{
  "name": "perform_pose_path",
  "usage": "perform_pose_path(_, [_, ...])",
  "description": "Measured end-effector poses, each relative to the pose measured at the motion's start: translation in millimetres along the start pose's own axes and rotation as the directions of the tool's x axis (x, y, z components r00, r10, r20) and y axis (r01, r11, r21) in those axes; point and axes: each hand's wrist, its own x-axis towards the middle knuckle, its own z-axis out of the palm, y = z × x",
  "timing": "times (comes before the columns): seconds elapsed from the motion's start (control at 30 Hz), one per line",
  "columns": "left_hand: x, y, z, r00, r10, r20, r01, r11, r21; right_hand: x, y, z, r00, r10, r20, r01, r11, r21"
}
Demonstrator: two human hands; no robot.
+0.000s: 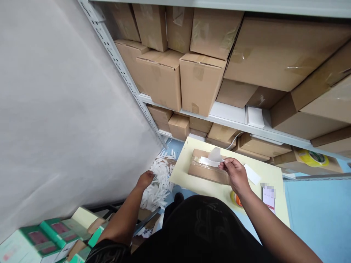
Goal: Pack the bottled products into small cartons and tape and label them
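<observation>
A taped brown cardboard parcel (203,168) lies on a pale yellow table (192,184). My right hand (234,174) hovers over its right end, fingers pinched on a white label (212,159) whose backing curls up above the parcel. My left hand (145,179) reaches down to the left of the table, fingers closed, over a heap of white paper strips (157,182) on the floor; what it holds, if anything, is hidden.
A phone (268,199), a white slip (252,174) and an orange tape roll (236,199) lie on the table's right part. Metal shelving (241,122) packed with cardboard boxes stands behind. A yellow tape roll (312,157) sits on a box. Green-and-white cartons (41,239) lie at lower left.
</observation>
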Motion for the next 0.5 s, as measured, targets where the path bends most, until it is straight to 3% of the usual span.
perform_pose_path(0.1, [-7,44,13.9,0.99,0.099,0.096,-0.092,0.993,-0.072,-3,-1,-4,0.998,0.011,0.064,-0.008,0.999,-0.043])
perform_pose_path(0.17, [-23,87,22.7,0.958,0.208,0.195,-0.15,0.949,-0.276,-4,-1,-8,0.991,-0.001,0.131,0.011,0.997,-0.079])
perform_pose_path(0.23, [-47,134,28.6,0.896,0.331,0.297,-0.146,0.85,-0.506,-5,-2,-15,0.981,-0.027,0.193,0.052,0.991,-0.126])
perform_pose_path(0.33, [-82,196,33.8,0.766,0.452,0.456,-0.092,0.78,-0.619,-5,-3,-27,0.967,-0.056,0.25,0.105,0.977,-0.187])
perform_pose_path(0.4, [-99,223,37.7,0.709,0.509,0.489,-0.12,0.77,-0.627,-4,-3,-35,0.961,-0.056,0.272,0.114,0.972,-0.203])
perform_pose_path(0.5, [-112,239,46.0,0.717,0.537,0.444,-0.198,0.768,-0.609,0,1,-43,0.967,-0.018,0.253,0.076,0.973,-0.219])
